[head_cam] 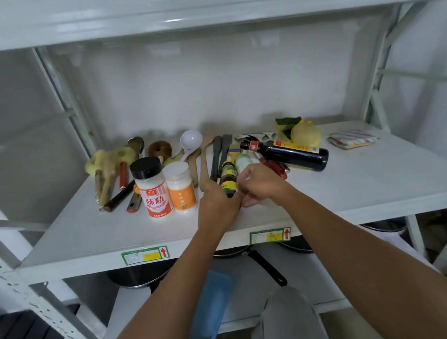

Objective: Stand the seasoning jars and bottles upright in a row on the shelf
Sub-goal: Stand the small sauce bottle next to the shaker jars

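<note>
On the white shelf (86, 231) two seasoning jars stand upright side by side, touching or nearly so: a black-lidded jar (151, 187) with a red and white label on the left, and a white-lidded jar (180, 188) with an orange label just to its right; both sit toward the front of the shelf, ahead of a clutter of wooden spoons and spatulas (210, 159), a white ladle (191, 142) and brushes (107, 169) lying flat behind them. To the right of the jars a small dark bottle (228, 178) with a yellow and green label stands close against both hands; the left hand (216, 205) reaches in beside it with its fingers hidden behind the bottle, so whether its grip is closed on the bottle cannot be told; the right hand (259, 185) is curled, its grip clenched around a pale bottle (243, 162) whose green-tinted top shows just above the knuckles. Further right a tall dark sauce bottle (289, 153) with a red neck band lies on its side, neck pointing left, well apart from the upright jars; behind it sit yellow scrubbers (305, 134), and a folded striped cloth (353, 139) lies near the right edge of the shelf.
</note>
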